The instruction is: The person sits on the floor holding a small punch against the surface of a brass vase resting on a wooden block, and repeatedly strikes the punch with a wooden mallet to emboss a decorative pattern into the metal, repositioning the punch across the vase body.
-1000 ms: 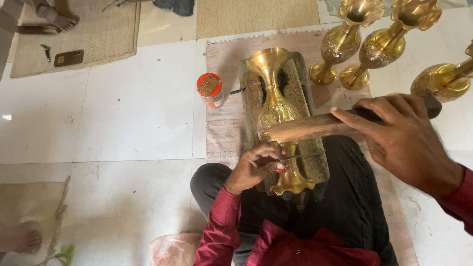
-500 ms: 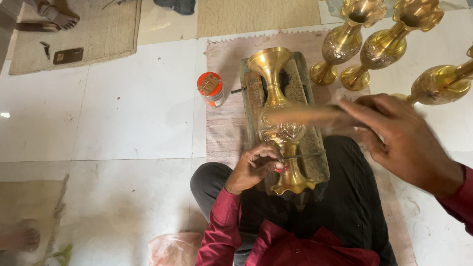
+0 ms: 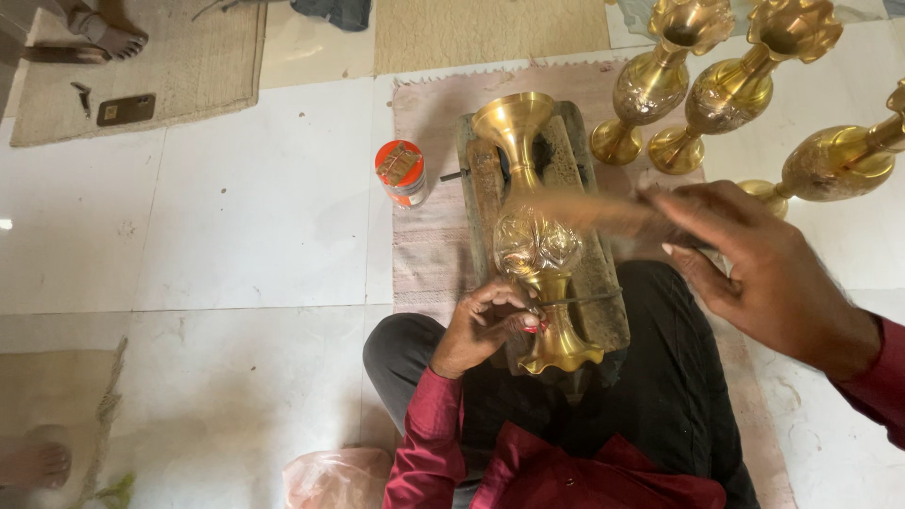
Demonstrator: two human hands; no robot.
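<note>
Beneath the pinched fingers [image 3: 514,306] of the left hand [image 3: 481,325], a thin chisel [image 3: 575,300] is steadied against a brass vase [image 3: 533,236] laid in a wooden block [image 3: 589,283], while a blurred wooden mallet [image 3: 594,209] is gripped by the closed right hand [image 3: 754,269] above it.

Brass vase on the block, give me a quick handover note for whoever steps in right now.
Left hand pinches a thin metal tool against the brass vase, near its foot.
Right hand grips a wooden mallet, blurred, over the vase body.
The vase lies on a wooden block on the lap. Three brass vases stand on the floor nearby; an orange-lidded jar sits beside the block.
Body shows engraving; how much remains cannot be told.
</note>
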